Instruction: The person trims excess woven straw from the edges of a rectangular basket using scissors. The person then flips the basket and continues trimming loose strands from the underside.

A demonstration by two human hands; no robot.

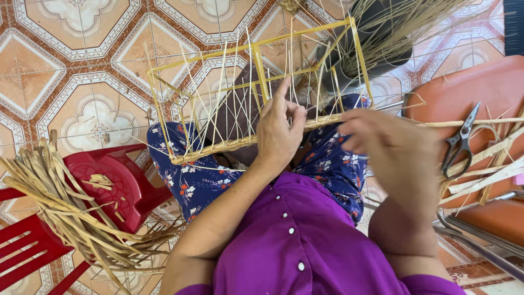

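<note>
A half-woven basket frame (256, 98) rests on my lap, steadied by my left hand (278, 131), which pinches its woven rim; my right hand (393, 145) blurs beside it, its grip indiscernible. Scissors (461, 142) lie within reach on the orange seat (491, 87).

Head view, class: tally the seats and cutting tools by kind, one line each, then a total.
Red plastic chair: 1
Orange plastic chair: 1
Black-handled metal scissors: 1
Total: 3
</note>
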